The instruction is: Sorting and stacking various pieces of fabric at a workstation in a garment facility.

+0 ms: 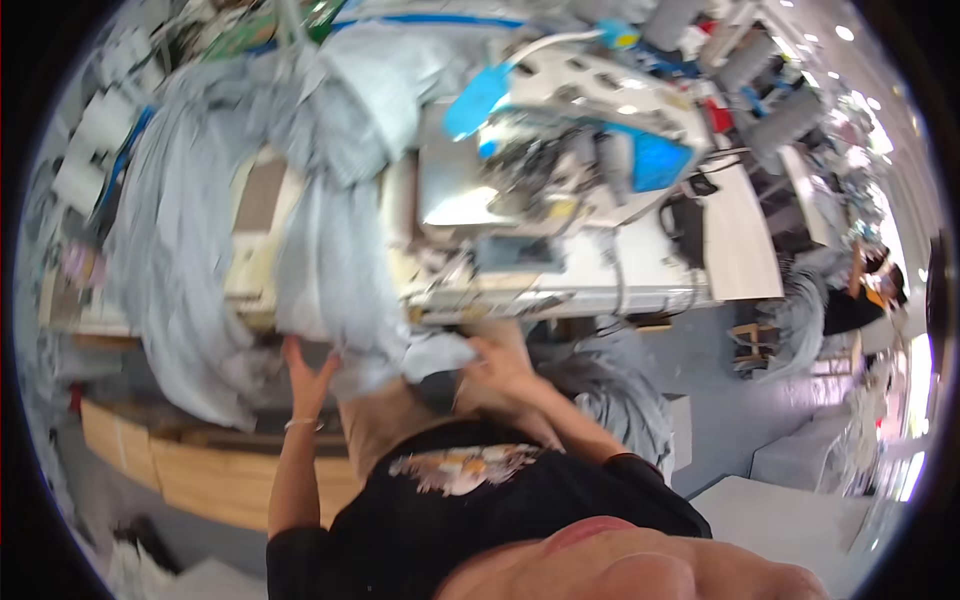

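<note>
Long lengths of pale grey fabric hang over the front edge of a work table with a sewing machine. My left hand is raised at the lower edge of the hanging fabric, thumb and fingers apart; whether it pinches any cloth is not clear. My right hand has its fingertips closed on a corner of the grey fabric, right of the middle. The cloth between my hands hangs above my lap. A blurred metal plate lies left of the machine's needle area.
Wooden boards or a bench stand at lower left. A heap of grey fabric lies to my right, beside a pale box. Cables hang over the table's front edge. Another person is at the far right, by more fabric.
</note>
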Demonstrator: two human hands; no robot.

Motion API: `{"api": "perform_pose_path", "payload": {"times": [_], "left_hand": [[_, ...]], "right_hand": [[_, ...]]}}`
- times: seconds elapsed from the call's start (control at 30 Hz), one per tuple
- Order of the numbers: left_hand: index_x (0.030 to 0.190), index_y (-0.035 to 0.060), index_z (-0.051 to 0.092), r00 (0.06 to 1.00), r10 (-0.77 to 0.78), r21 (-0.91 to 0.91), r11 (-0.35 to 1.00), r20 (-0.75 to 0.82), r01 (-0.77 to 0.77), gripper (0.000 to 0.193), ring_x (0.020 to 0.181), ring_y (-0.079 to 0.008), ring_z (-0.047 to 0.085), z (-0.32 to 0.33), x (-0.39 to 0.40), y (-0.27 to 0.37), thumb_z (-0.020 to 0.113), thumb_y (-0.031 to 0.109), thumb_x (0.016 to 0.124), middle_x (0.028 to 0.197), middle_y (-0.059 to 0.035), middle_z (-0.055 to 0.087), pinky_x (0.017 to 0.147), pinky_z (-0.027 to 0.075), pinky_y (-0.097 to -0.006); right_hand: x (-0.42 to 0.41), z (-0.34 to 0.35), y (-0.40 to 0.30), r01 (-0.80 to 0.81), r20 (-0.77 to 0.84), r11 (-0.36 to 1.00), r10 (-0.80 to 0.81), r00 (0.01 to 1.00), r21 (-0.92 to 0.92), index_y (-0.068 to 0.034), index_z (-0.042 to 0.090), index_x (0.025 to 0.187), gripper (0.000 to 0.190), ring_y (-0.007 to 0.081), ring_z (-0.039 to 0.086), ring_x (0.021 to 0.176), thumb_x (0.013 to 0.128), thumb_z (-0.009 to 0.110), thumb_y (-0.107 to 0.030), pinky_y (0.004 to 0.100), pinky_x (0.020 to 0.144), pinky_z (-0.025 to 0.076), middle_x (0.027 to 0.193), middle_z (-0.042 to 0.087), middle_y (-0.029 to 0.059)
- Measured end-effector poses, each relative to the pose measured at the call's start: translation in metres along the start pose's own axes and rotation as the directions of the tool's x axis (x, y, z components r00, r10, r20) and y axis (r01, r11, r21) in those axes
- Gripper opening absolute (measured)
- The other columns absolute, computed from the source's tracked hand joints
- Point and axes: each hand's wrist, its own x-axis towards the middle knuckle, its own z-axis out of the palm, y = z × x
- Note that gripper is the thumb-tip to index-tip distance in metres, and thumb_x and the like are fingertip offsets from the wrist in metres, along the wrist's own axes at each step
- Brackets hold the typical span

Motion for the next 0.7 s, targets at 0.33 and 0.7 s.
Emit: {"api": "perform_pose_path", "payload": {"times": [0.33,0.7], "left_hand": [[0.122,-0.0059,0.046,0.890,0.036,-0.282,0.954,0.455,0.105,0.055,0.109,-0.0221,0.052,-0.007,-0.010,0.115,0.067,0.010,0.074,0.119,-0.0157,0.053,0.093,0.040,-0.0320],[0.123,0.0053,0.048,0.903,0.206,0.138,0.951,0.378,-0.275,0.056,0.123,-0.0381,0.036,-0.019,-0.069,0.098,0.069,0.023,0.074,0.129,-0.0211,0.041,0.101,0.032,-0.0415]], "right_hand": [[0.017,0.064,-0.042,0.237,0.088,0.778,-0.350,0.933,0.582,0.002,0.045,0.126,0.053,0.0144,0.049,0.109,0.078,0.064,-0.012,0.0297,0.094,0.040,0.117,0.055,0.0098],[-0.001,0.082,0.001,0.592,-0.086,0.802,-0.586,0.805,0.074,-0.002,0.062,0.099,0.025,0.0313,0.060,0.088,0.083,0.058,-0.021,0.0360,0.078,0.048,0.097,0.064,0.0151]]}}
